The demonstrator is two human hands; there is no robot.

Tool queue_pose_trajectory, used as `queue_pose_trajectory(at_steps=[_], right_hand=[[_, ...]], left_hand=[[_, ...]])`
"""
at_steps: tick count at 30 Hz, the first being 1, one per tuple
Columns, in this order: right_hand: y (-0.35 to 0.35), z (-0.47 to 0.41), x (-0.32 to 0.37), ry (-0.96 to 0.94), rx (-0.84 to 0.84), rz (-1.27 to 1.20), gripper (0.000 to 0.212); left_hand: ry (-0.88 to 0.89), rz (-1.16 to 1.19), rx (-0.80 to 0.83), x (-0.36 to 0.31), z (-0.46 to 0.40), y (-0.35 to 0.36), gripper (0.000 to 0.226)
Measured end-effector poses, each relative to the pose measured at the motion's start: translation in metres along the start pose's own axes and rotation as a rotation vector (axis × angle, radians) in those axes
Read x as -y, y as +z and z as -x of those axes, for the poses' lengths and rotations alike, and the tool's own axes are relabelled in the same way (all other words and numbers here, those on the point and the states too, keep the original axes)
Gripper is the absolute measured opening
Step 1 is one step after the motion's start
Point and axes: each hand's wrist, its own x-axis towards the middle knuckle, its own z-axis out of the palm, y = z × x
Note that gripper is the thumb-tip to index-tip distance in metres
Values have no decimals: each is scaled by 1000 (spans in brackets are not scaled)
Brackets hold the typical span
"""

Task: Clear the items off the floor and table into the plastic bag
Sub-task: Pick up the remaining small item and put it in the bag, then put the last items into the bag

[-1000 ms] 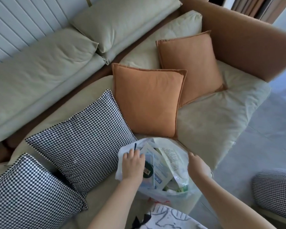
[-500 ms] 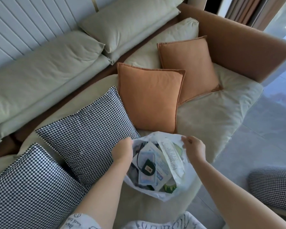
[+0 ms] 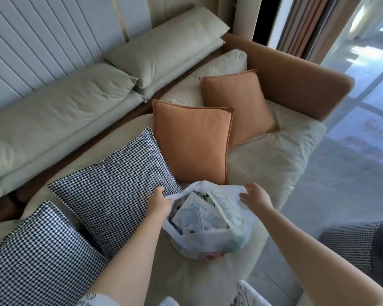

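While it sits on the front edge of the pale cream sofa seat (image 3: 263,164), the bag is held at both sides of its mouth:
Bag: thin white translucent plastic bag (image 3: 210,241), mouth spread wide, resting just in front of the nearer orange cushion.
Contents: flat printed paper packets and leaflets (image 3: 195,217) stacked inside, plus 1 long white slip with lines of print (image 3: 224,206) lying over the right side of the opening.
Left hand: left hand (image 3: 160,204) at the bag's left rim, fingers curled around the plastic there, the back of the hand touching the nearer checked cushion.
Right hand: right hand (image 3: 255,196) at the bag's right rim, fingers loosely bent over the edge; whether they pinch the plastic or only rest on it I cannot tell.
Cushions: 2 square orange fabric cushions (image 3: 192,142) overlapping behind the bag; 2 black-and-white houndstooth cushions (image 3: 111,186) to its left.
Backrest: long pale green back pillows (image 3: 60,120) against a white slatted wall (image 3: 31,47).
Floor: grey tiled floor (image 3: 341,180) to the right of the sofa.
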Motion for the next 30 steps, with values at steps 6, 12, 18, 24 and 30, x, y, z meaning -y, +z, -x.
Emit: queue_pose_trajectory(at_steps=[6, 12, 18, 24, 30], right_hand=[[-12, 30, -1, -3, -74, 35, 37], [-37, 59, -39, -7, -105, -24, 38], [-75, 83, -86, 68, -167, 106, 22], [-127, 100, -152, 148, -236, 214, 30], [-190, 112, -245, 278, -287, 162, 33]], left_hand=[[216, -202, -167, -21, 26, -6, 45], [626, -293, 49, -73, 68, 26, 43], [731, -503, 381, -113, 125, 95, 35], [825, -703, 492, -151, 170, 165, 33], [936, -847, 548, -200, 226, 253, 37]])
